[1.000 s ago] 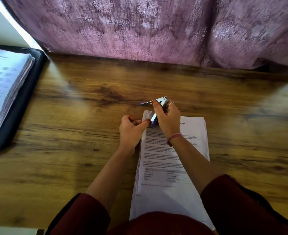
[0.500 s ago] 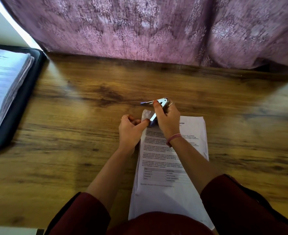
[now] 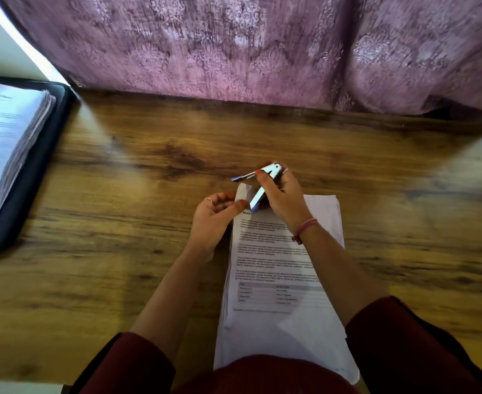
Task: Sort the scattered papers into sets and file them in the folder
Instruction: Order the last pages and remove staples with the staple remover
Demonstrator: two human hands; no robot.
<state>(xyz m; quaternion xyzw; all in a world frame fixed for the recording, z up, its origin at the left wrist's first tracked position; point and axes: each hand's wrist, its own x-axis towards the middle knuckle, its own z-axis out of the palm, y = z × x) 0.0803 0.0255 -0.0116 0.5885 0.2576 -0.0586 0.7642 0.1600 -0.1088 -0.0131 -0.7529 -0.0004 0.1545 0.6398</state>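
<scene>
**Stapler at the corner of the paper set**

Papers (image 3: 285,280): a printed stack, flat on the table (image 3: 120,280) right before the person, long edge running away from them. Top sheet shows text blocks and a small table. Far left corner curls up off the stack.

Left hand (image 3: 213,220): just left of the papers' far end, thumb and fingers pinching the raised corner.

Right hand (image 3: 284,200): over the papers' far edge, fingers curled round a stapler (image 3: 262,184). Stapler hinged wide apart, one arm pointing left, the other angled down to the lifted corner.

Folder (image 3: 35,177): black, lying open well to the left of the papers, holding a thick pile of sheets (image 3: 4,143).

Curtain (image 3: 262,46): mauve, patterned, hanging beyond the papers along the table's far edge.
</scene>
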